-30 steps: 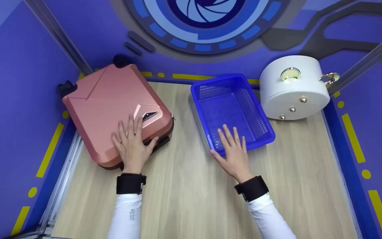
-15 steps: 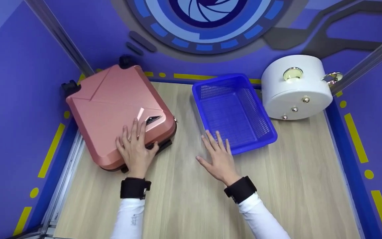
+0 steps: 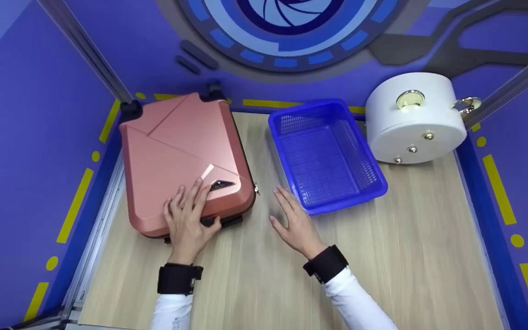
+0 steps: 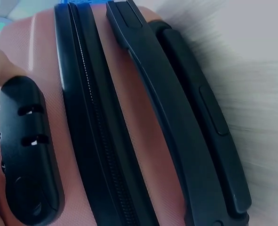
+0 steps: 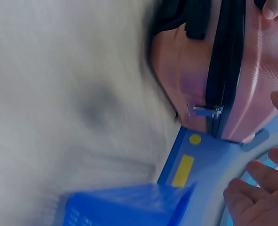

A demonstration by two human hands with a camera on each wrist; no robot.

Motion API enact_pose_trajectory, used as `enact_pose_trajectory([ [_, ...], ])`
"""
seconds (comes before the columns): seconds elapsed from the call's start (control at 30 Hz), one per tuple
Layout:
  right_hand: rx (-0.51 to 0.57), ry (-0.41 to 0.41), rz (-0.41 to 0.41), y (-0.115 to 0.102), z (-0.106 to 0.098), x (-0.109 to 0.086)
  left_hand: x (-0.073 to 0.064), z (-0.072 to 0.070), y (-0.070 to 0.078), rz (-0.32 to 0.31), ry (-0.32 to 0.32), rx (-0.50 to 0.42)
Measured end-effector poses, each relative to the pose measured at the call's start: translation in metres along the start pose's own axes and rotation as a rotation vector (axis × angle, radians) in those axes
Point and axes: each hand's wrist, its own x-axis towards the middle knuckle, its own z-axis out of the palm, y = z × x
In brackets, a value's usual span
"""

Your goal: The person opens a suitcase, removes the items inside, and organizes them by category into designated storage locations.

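Observation:
A pink hard-shell suitcase lies flat at the left, its black wheels toward the back wall. My left hand rests on its near edge, fingers extended over the shell and thumb down by the side. The left wrist view shows a black combination lock, the zip and a black carry handle on that side. My right hand, fingers straight and holding nothing, is between the suitcase and a blue plastic basket, close to the basket's near left corner.
Against the back right corner stands a white round case with gold-coloured handles and studs. Blue panels with yellow marks border the wooden surface at the back and both sides.
The suitcase has turned and shifted right, its wheeled end swinging right, with my left hand on it. My right hand has moved left from over the basket's near edge into the gap.

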Motion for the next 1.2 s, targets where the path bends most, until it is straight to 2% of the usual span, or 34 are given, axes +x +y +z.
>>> enact_pose_trajectory([
  [0.1, 0.072, -0.011, 0.03, -0.002, 0.007, 0.001, -0.006, -0.003, 0.003, 0.018, -0.011, 0.004],
  [0.33, 0.11, -0.102, 0.168, -0.002, 0.021, 0.003, -0.016, -0.001, 0.01, 0.031, -0.017, 0.006],
  [0.5, 0.178, -0.091, 0.218, 0.0, 0.031, 0.011, -0.019, 0.001, 0.01, 0.022, -0.006, 0.016],
  [0.7, 0.317, -0.07, 0.325, 0.005, 0.043, 0.027, -0.017, 0.002, 0.008, 0.015, 0.005, 0.023],
  [0.87, 0.335, -0.037, 0.361, 0.006, 0.05, 0.034, -0.016, 0.003, 0.008, 0.015, 0.009, 0.034],
  [1.07, 0.303, 0.014, 0.357, 0.007, 0.053, 0.035, -0.016, 0.004, 0.008, 0.015, 0.011, 0.039],
  [1.2, 0.295, -0.006, 0.378, 0.009, 0.055, 0.033, -0.017, 0.003, 0.008, 0.001, 0.004, 0.042],
])
